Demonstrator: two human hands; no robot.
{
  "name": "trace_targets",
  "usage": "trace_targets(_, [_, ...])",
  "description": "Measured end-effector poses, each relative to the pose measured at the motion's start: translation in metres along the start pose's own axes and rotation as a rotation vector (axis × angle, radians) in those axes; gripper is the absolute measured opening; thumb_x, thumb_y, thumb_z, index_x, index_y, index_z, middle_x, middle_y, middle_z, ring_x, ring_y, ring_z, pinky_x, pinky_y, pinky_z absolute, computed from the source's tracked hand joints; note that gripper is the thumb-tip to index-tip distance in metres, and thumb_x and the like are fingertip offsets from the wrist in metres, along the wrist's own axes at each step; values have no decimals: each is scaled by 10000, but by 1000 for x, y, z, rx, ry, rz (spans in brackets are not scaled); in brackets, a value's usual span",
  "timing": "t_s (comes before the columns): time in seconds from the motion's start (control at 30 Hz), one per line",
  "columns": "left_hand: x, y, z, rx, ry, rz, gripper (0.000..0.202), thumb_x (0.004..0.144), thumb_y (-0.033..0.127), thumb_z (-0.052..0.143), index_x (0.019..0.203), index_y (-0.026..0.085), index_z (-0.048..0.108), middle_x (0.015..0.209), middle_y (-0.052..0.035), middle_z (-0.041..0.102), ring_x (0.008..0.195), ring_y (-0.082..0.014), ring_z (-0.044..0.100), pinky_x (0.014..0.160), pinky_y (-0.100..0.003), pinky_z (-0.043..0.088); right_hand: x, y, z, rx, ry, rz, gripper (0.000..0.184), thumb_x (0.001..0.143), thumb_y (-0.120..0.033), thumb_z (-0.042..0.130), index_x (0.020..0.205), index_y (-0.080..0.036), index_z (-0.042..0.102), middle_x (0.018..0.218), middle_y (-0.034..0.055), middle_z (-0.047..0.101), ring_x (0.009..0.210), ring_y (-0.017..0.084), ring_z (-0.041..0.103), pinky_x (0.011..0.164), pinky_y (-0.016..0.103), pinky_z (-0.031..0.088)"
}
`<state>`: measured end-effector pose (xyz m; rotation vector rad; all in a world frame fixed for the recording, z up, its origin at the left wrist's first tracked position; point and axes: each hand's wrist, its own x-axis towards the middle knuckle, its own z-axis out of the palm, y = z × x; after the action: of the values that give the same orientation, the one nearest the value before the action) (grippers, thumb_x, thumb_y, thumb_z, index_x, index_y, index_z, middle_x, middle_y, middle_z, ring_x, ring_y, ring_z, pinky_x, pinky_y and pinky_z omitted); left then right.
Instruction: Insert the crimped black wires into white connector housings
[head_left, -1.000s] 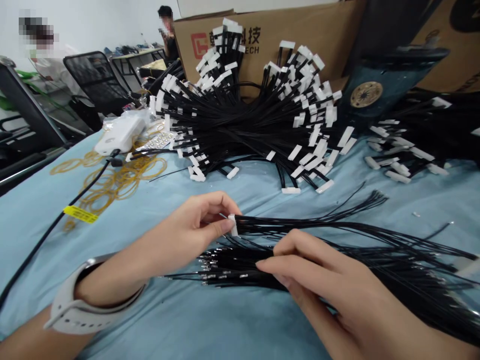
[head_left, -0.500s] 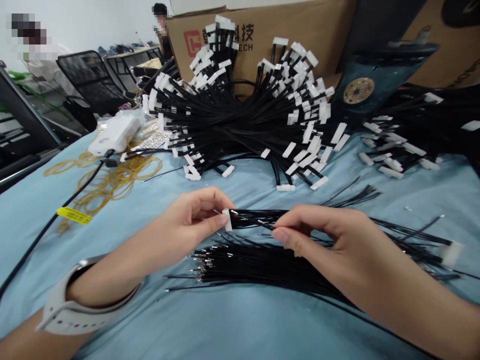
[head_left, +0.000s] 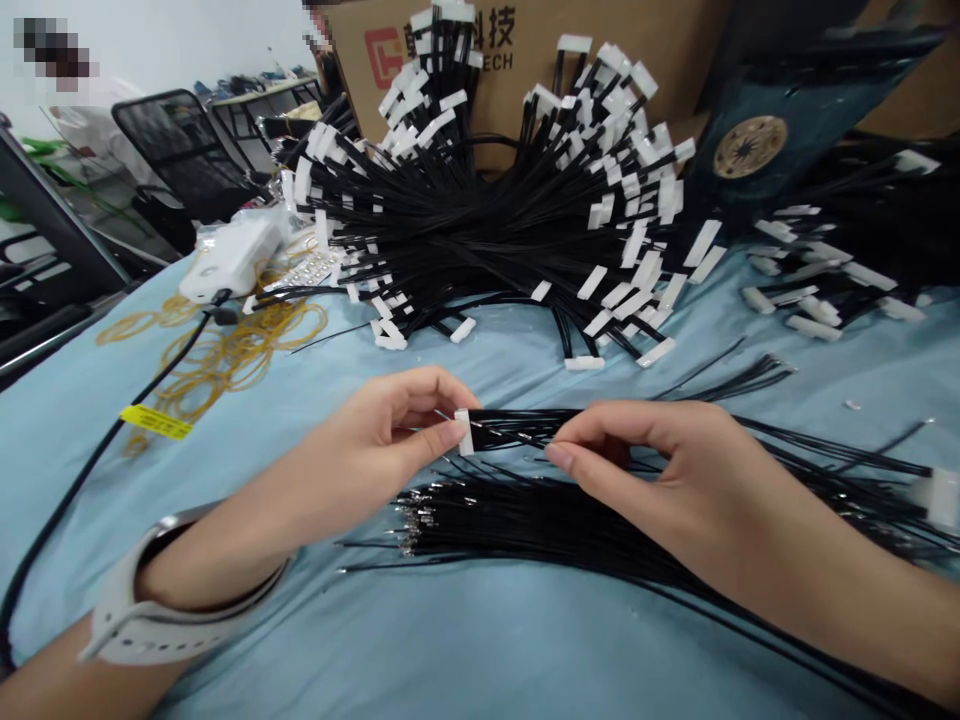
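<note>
The left grip [head_left: 382, 430] is clenched tight, thumb and fingers pinching a white connector [head_left: 465, 432] on the end of a black wire bundle [head_left: 517, 430], and the right grip [head_left: 645, 470] has that same bundle too, fingertips [head_left: 559, 455] closed on the wires just beside the connector! Right below the hands, a spread of black crimped wires [head_left: 510, 525] lies on the blue cloth [head_left: 525, 640], metal tips pointing left. Further up, a huge fanned pile of white-ended wires [head_left: 480, 230] sits against a cardboard box [head_left: 420, 60], amber rubber bands [head_left: 217, 350] are scattered off to the left, and there's a pale watch [head_left: 127, 610] on the left wrist
</note>
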<state>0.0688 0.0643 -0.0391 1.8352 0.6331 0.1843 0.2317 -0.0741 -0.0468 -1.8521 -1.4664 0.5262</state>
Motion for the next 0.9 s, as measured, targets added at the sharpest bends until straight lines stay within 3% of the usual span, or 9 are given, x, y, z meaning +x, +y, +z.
trace_targets(0.23, [0,2,1,26,25,-30,28,858,164,546,872,175,568,742,43,575,708,-87,543,611,-181,390,0,1,0,-30,24,-73,164,789,-132,578,665,-215,646,595,-63,620,530,74,529,450,166,377])
trace_targets(0.53, [-1,1,4,10,-13,-19,55,847,150,549,856,167,601,702,45,601,660,-73,562,573,-148,407,1,10,1,-236,94,-407,141,829,-83,532,749,-162,617,676,-26,586,575,74,507,519,197,365])
trace_targets(0.9, [1,0,8,35,-28,-31,75,843,143,537,869,159,605,691,46,600,659,-68,567,597,-143,424,5,21,8,-250,42,-461,143,844,-74,514,731,-144,568,670,-17,546,560,75,470,525,199,355])
